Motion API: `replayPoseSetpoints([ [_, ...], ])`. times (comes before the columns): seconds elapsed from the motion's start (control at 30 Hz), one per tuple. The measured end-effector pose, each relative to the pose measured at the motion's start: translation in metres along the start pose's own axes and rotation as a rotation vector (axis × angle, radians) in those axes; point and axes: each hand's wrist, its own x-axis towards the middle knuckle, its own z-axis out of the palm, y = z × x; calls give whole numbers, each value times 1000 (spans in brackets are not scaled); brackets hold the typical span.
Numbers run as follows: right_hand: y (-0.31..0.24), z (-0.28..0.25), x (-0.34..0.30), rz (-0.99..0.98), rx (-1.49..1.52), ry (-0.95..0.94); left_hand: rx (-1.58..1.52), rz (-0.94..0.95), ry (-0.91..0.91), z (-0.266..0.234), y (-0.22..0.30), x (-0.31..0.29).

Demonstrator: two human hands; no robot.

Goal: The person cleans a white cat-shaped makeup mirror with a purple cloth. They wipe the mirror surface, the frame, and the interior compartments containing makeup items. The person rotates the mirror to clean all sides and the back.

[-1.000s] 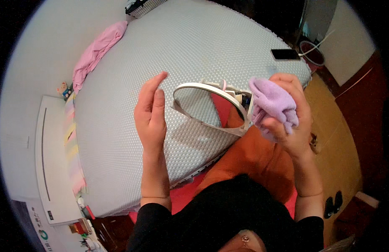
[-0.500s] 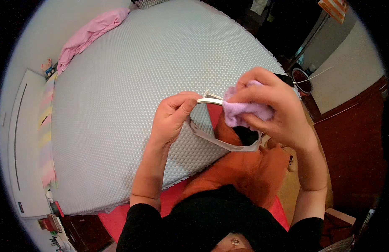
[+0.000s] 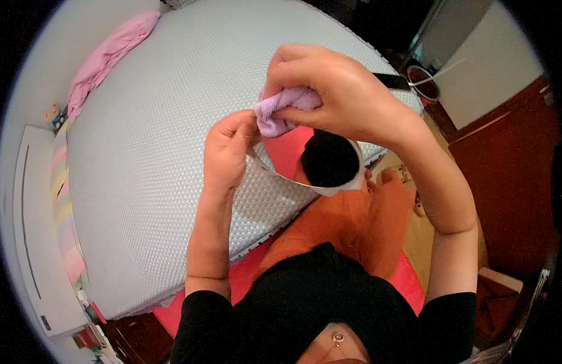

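My left hand point(image 3: 226, 148) pinches the left edge of a white-rimmed mirror point(image 3: 287, 155), held tilted above my lap near the bed's edge. Red and a round black shape show in its glass. My right hand point(image 3: 347, 91) reaches over the mirror's far side, its fingers closed around a bunched lilac cloth point(image 3: 274, 118). That cloth presses on the far rim, right beside my left fingertips. The cloth and both hands cover the upper left part of the rim.
A bed with a pale dimpled cover point(image 3: 160, 121) spreads ahead and left, with pink fabric point(image 3: 111, 60) along its far left side. A black phone point(image 3: 391, 80) with a white cable lies at its right edge, beside a round bin point(image 3: 423, 85). Dark red wooden furniture point(image 3: 511, 176) stands right.
My right hand and the cloth have slid left along the rim, up to my left fingers. The mirror has tilted, so its glass shows more. My left hand has shifted slightly up and left.
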Motion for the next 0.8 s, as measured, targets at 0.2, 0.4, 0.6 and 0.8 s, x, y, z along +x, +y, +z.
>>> replayPoseSetpoints([
  [0.2, -2, -14, -60, -60, 13, 197, 28, -20, -2, -7, -4, 5],
  [0.4, 13, -10, -168, 268, 100, 543, 199, 149, 32, -12, -5, 6],
  [0.6, 7, 71, -240, 729, 410, 756, 302, 264, 88, -7, -2, -2],
  [0.8, -18, 73, -208, 434, 290, 844, 1124, 909, 560, 56, 10, -33],
])
